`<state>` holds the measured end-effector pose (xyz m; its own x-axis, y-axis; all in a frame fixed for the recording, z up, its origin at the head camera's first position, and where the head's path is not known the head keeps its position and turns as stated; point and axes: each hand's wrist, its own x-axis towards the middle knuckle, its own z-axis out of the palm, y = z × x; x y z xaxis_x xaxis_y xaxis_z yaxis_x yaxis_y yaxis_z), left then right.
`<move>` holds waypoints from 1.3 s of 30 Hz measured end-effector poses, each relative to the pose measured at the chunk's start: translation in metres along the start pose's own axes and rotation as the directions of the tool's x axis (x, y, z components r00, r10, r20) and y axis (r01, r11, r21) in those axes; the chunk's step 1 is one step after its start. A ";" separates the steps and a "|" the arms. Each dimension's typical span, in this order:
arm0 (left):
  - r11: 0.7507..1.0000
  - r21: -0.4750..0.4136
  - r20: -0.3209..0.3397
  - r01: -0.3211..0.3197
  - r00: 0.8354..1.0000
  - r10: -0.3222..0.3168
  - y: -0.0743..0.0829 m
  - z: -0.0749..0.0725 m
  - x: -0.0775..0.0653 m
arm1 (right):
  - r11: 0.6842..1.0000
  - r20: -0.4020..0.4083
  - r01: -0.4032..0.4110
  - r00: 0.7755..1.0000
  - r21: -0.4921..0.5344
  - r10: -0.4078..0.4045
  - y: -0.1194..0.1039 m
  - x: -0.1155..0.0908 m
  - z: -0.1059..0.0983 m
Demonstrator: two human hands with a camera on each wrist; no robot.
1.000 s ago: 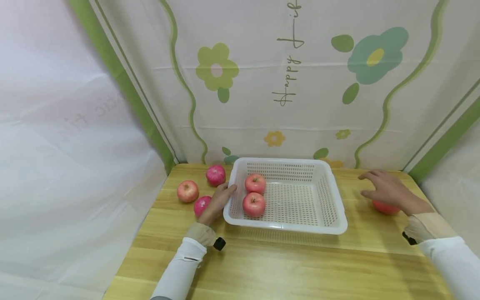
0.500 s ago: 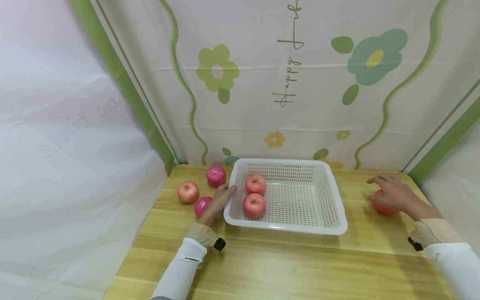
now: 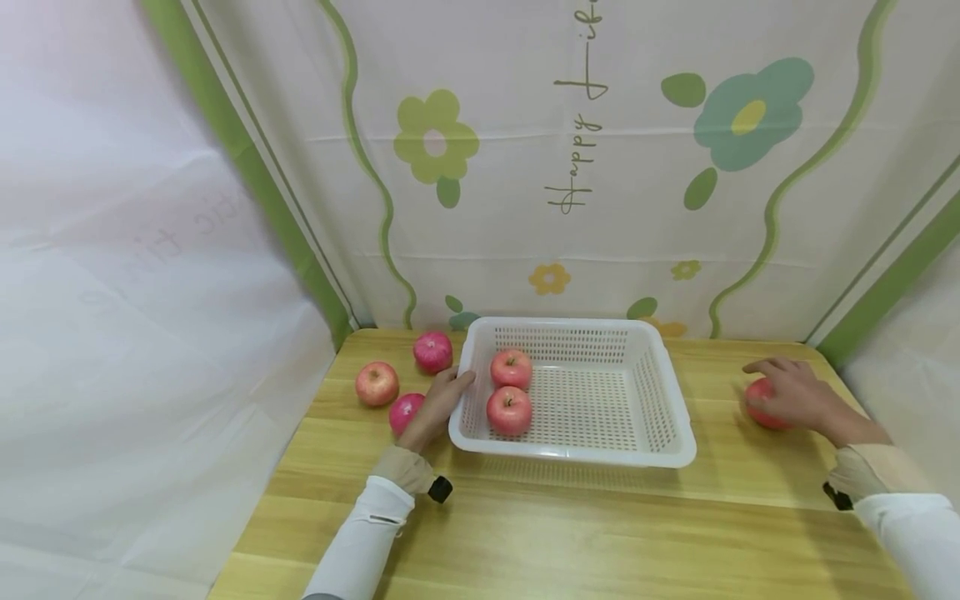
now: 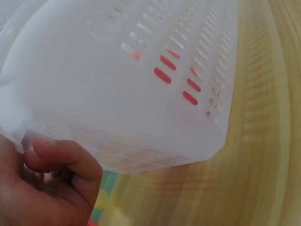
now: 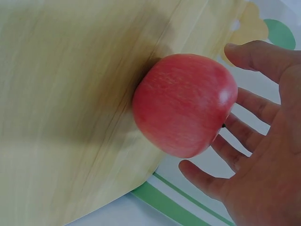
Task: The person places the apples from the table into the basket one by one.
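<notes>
My left hand [image 3: 441, 403] grips the left rim of a white perforated plastic basket [image 3: 572, 454]; in the left wrist view its fingers [image 4: 70, 157] curl at the rim. Two red apples [image 3: 509, 411] sit inside against the basket's left side. On the right of the table, my right hand [image 3: 801, 398] is over another red apple [image 3: 759, 402]. Seen from the right wrist, the thumb and fingers [image 5: 251, 56] are spread around this apple [image 5: 186, 106], stem side toward the palm, and the apple rests on the wood.
Left of the basket lie a yellowish-red round fruit [image 3: 377, 384] and two deep pink round fruits, one farther back [image 3: 432, 352] and one [image 3: 405, 412] partly behind the left forearm. A flower-printed curtain [image 3: 510, 208] hangs right behind the wooden table [image 3: 570, 533].
My right hand has shifted to the right and a little nearer, from beside the lone apple to over it. My left hand and the basket have stayed in place.
</notes>
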<state>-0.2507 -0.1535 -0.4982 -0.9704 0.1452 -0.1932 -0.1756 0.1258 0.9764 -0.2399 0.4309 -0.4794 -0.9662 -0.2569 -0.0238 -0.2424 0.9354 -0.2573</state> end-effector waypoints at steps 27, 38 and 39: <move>1.000 -0.025 0.026 0.004 1.000 -0.004 -0.001 -0.001 0.000 | 1.000 -0.002 -0.016 1.000 0.013 0.016 0.008 -0.007 0.010; 1.000 -0.019 0.028 0.007 1.000 -0.006 -0.001 -0.002 0.001 | 1.000 -0.033 0.000 0.999 0.004 0.000 0.007 -0.007 0.012; 1.000 -0.019 0.028 0.007 1.000 -0.007 -0.001 -0.002 0.001 | 1.000 -0.034 0.002 0.999 0.003 -0.001 0.008 -0.007 0.012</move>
<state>-0.2520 -0.1552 -0.4992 -0.9640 0.1720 -0.2026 -0.1860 0.1080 0.9766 -0.2339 0.4370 -0.4928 -0.9682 -0.2498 0.0096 -0.2436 0.9342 -0.2605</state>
